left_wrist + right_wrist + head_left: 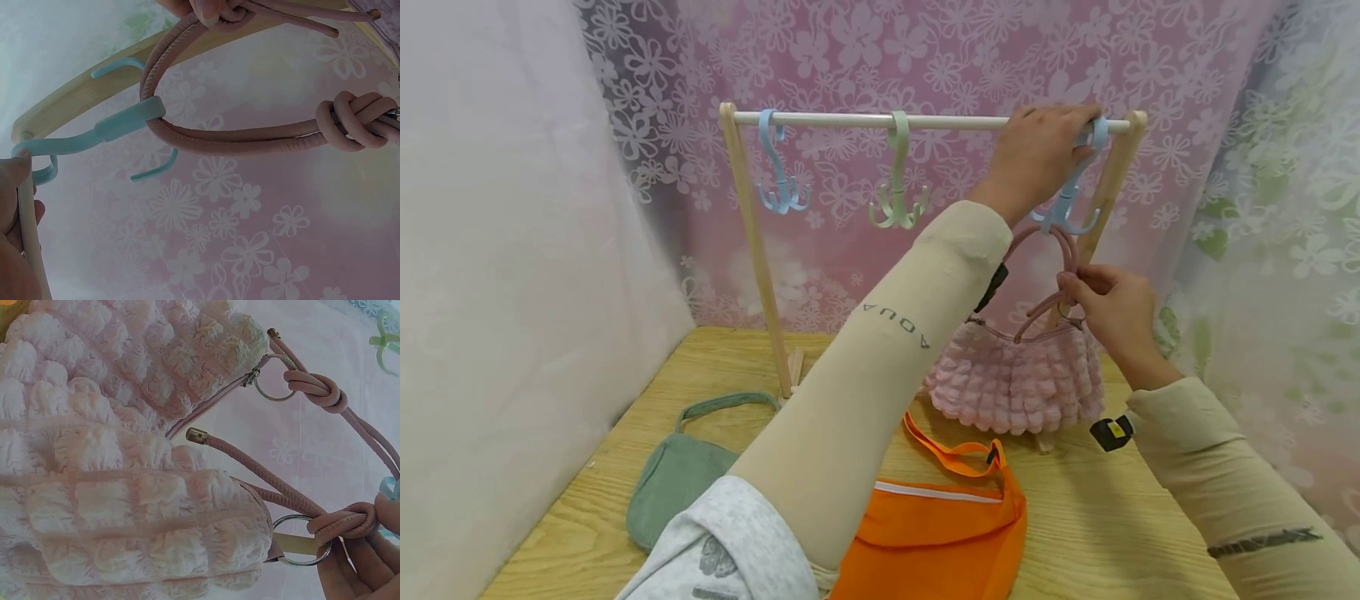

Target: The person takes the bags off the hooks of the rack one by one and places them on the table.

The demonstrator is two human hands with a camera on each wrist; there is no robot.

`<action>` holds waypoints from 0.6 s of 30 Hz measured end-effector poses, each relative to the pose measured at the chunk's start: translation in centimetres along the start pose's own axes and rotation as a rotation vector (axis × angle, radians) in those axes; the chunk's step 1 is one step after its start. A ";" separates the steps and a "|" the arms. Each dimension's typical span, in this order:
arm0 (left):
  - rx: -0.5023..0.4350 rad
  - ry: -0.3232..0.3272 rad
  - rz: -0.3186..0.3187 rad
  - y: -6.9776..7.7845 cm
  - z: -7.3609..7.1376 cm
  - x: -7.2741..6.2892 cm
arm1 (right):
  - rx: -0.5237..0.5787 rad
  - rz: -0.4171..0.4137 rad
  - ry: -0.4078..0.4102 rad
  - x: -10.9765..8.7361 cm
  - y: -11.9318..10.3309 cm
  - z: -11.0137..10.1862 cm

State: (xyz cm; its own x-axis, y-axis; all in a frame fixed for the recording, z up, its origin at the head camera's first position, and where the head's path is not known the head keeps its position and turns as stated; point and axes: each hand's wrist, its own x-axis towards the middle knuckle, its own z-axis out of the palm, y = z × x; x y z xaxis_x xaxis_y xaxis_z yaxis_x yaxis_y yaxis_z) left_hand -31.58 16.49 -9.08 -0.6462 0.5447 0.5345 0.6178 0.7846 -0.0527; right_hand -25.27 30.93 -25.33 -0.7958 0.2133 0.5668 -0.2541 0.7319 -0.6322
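Observation:
My left hand (1045,154) grips the top of a light blue multi-prong hook (1063,208) where it hangs over the white rod (955,122). In the left wrist view, the thumb lies against the hook's bend and the fingers curl behind the rod. The brown-pink handle (240,139) of a pink puckered handbag (1015,379) loops under the hook's lower end. My right hand (1116,312) pinches that handle near its knot (347,524), just above a metal ring (300,540). The bag hangs below, its lower edge close over the table.
Another blue hook (782,187) and a green hook (897,192) hang farther left on the rod, between wooden uprights (752,250). On the wooden table (580,500) lie a green corduroy bag (677,483) and an orange bag (940,533), partly behind my left arm.

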 end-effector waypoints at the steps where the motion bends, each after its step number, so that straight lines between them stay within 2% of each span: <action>1: 0.000 0.003 -0.001 0.0 0.0 0.0 | 0.005 -0.004 0.004 0.0 0.0 0.1; 8: 0.005 0.031 0.003 -0.1 0.1 0.1 | 0.010 -0.008 0.006 0.1 0.0 0.1; 18: -0.007 0.019 -0.010 -0.1 0.2 0.1 | 0.054 0.048 0.057 0.4 0.4 -0.1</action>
State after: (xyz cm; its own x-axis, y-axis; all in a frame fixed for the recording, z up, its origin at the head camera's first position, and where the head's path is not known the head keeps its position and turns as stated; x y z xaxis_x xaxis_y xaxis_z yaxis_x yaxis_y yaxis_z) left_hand -31.76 16.53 -9.20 -0.6434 0.5313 0.5512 0.6148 0.7876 -0.0416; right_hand -25.63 31.36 -25.29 -0.7758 0.2848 0.5631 -0.2471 0.6840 -0.6864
